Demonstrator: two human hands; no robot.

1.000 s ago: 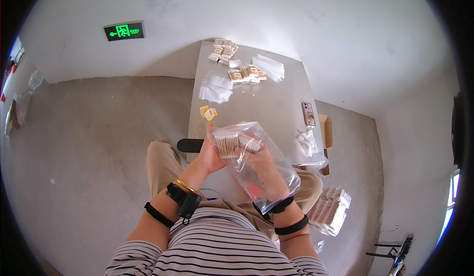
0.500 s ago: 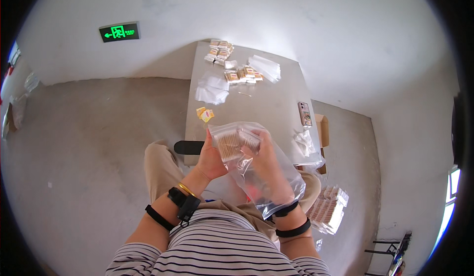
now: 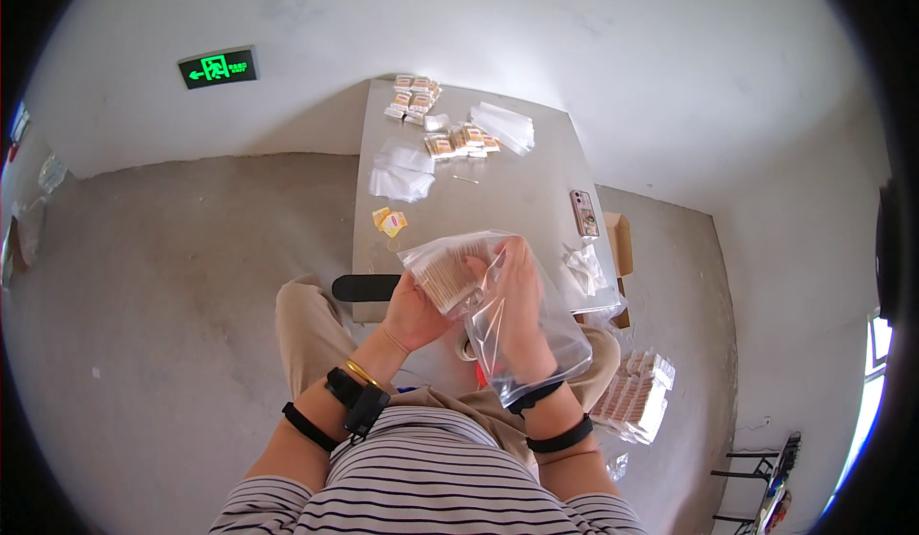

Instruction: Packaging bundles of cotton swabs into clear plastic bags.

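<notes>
- Holding a clear plastic bag (image 3: 522, 329) over the lap, just off the near edge of the grey counter (image 3: 522, 200) — the bag hangs between both hands, its mouth raised toward the counter.
- Left hand (image 3: 414, 310) has its fingers curled around a bundle of pale sticks (image 3: 448, 272) wrapped in clear film, at the bag's mouth and level with the counter's near edge.
- Right hand (image 3: 522, 291) lies against the bag's right side, seen through the plastic; its fingers are closed on the bag's wall, though the exact pinch cannot be made out.
- Room to move: the middle strip of the counter between the hands and the far piles is bare, and concrete floor (image 3: 172, 277) lies open to the left.
- A black chair part (image 3: 367, 287) juts out just left of the left hand, under the counter's near corner.
- Small yellow packets (image 3: 390, 220) sit near the left edge, close ahead of the bundle.
- Flat clear bags (image 3: 402, 169) lie further up the left side; small boxed packs (image 3: 450, 123) crowd the far end.
- A phone (image 3: 583, 212) rests by the right edge, with crumpled plastic (image 3: 586, 269) below it.
- A stack of more bundles (image 3: 637, 396) sits low on the right — beside the right forearm.
</notes>
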